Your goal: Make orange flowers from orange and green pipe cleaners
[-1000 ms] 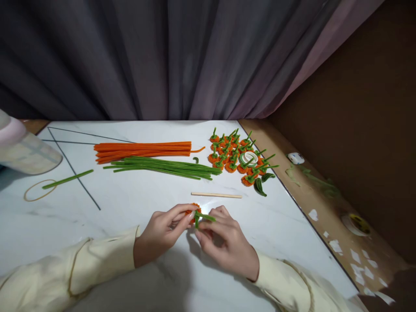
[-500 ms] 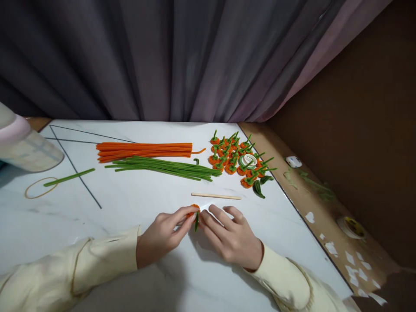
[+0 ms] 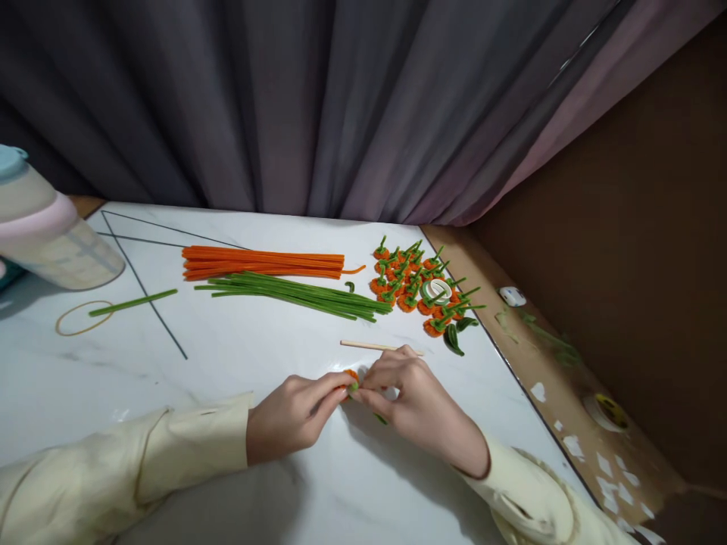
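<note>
- One white marble worktop (image 3: 238, 363) carries everything.
- Orange stems (image 3: 264, 262) and green stems (image 3: 295, 294) lie bundled at the far side.
- Left hand (image 3: 292, 415) and right hand (image 3: 417, 405) meet near the front edge.
- Their fingers (image 3: 335, 382) pinch a small orange flower (image 3: 353, 375), its green stem (image 3: 379, 418) poking out below the right hand.

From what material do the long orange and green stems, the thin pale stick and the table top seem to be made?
Orange stems and green stems: probably pipe cleaners, fuzzy matte fibre, likely over wire, since one orange end curls. Thin stick: looks like bare light wood, straight and matte. Table top: white with faint grey veins and a soft shine, so marble or a marble-look sheet; which one is unclear.
</note>
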`<state>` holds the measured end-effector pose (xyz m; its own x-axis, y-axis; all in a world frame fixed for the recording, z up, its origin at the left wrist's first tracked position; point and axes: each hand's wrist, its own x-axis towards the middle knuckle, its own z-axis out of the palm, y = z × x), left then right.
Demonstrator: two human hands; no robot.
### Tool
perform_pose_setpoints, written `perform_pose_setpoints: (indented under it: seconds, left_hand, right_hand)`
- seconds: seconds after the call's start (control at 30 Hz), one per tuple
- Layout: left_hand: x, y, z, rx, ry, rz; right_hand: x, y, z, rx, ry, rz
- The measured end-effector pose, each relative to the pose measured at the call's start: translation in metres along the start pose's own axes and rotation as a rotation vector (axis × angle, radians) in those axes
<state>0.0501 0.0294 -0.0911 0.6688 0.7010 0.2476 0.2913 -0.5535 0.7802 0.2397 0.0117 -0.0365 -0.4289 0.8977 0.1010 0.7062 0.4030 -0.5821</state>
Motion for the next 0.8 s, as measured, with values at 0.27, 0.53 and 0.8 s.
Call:
perform_pose_setpoints:
  seconds: [0.27, 0.53, 0.8]
  left_hand:
    - [0.016, 0.006, -0.015, -0.709, -0.289, -0.457]
    - [0.019, 0.000, -0.018, -0.885, -0.364, -0.553]
    - [0.018, 0.001, -0.015, -0.925, -0.331, -0.615]
  right_hand:
    - [0.014, 0.008, -0.017, -0.060, -0.063, -0.386]
    - [0.018, 0.012, -0.024, -0.171, -0.138, -0.561]
    - [0.013, 0.017, -0.016, -0.142, -0.086, -0.487]
